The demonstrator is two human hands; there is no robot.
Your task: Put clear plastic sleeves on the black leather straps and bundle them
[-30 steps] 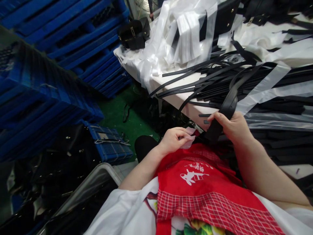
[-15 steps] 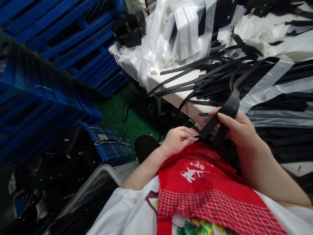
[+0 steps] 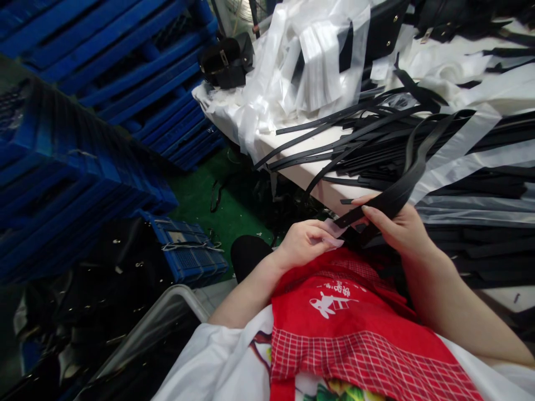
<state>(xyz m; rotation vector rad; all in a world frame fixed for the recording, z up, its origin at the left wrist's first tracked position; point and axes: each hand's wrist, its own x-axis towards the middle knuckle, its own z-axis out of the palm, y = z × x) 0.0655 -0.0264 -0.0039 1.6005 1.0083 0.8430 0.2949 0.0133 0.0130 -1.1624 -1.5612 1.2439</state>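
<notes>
My right hand [image 3: 403,228] is closed around a black strap [image 3: 397,195], with the thumb pressed on top. The strap bends up and back toward the table, and one end points toward my other hand. My left hand [image 3: 307,243] is closed in a pinch on a thin, pale translucent piece [image 3: 333,227], right at the strap's tip. Whether its fingers also grip the strap end cannot be made out. Behind my right hand, a pile of black straps [image 3: 376,145] lies across the white table [image 3: 301,161], with some ends hanging over its edge.
Clear plastic sleeves [image 3: 320,61] are heaped at the table's back, near a black bag [image 3: 228,61]. Blue pallets [image 3: 137,72] stand at the left. A blue crate [image 3: 192,248] sits on the green floor [image 3: 234,214]. Dark bags [image 3: 112,278] are piled at lower left.
The strap has shifted slightly left and lies flatter, its tip now between or against my left fingers. My right hand has moved a little left. The view has shifted slightly.
</notes>
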